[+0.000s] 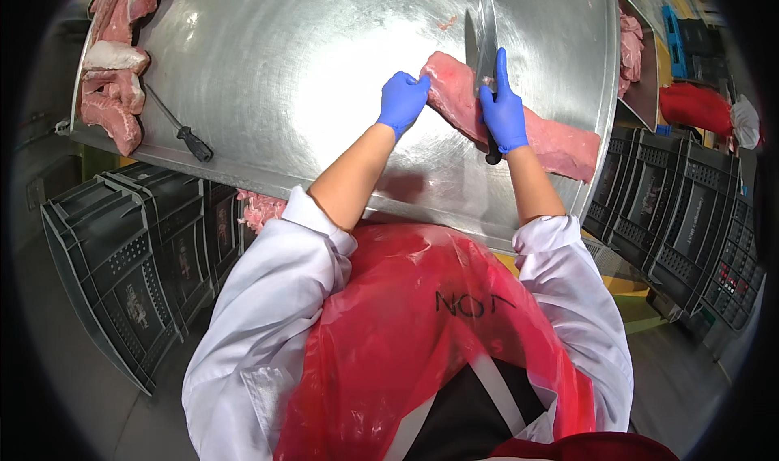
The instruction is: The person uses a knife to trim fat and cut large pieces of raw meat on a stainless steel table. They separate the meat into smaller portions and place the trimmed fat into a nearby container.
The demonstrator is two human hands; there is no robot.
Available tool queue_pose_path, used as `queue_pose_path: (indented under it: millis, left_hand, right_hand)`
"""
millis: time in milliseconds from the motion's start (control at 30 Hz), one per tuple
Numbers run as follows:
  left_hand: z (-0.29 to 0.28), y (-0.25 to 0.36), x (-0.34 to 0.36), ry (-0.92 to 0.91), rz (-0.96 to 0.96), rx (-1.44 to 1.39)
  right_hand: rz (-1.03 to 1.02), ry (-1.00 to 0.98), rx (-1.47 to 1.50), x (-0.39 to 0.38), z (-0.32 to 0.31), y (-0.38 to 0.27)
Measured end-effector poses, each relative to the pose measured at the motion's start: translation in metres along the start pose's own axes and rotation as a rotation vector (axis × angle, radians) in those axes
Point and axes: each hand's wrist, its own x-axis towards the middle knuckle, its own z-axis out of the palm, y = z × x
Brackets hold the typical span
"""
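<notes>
A long strip of pale pink meat [561, 143] lies slantwise on the steel table [268, 79], its lower right end near the table's right edge. My left hand [403, 102], in a blue glove, pinches the strip's upper left end. In my right hand [505, 116], also blue-gloved, is a long knife [485, 43]. Its blade points away from me and crosses the meat, with the black handle's end showing below my palm. My right index finger stretches out beside the blade. Whether the edge is cutting into the meat cannot be seen.
More meat pieces [114, 96] lie along the table's left edge, near a black-handled sharpening steel [195, 144]. Dark plastic crates [122, 250] stand at left, others [649, 209] at right. A container [645, 96] at far right holds meat. A small scrap [447, 23] lies beyond the knife.
</notes>
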Motion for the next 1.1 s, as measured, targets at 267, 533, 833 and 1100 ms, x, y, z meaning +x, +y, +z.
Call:
queue_pose_path:
  millis: [267,533,833,1100]
  left_hand:
    - [-0.020,0.029,-0.040,-0.188,-0.302,-0.150]
    - [0.014,-0.035,-0.004,0.162,-0.001,-0.159]
    - [0.013,-0.037,-0.012,0.246,0.083,-0.304]
    - [0.010,-0.027,-0.029,0.202,0.162,-0.308]
  right_hand:
    - [-0.003,-0.016,-0.022,-0.006,0.005,-0.009]
    - [-0.193,0.010,-0.131,0.000,0.011,-0.010]
    - [-0.390,-0.418,-0.630,-0.021,-0.003,-0.048]
    - [-0.362,-0.656,-0.657,-0.023,-0.043,-0.061]
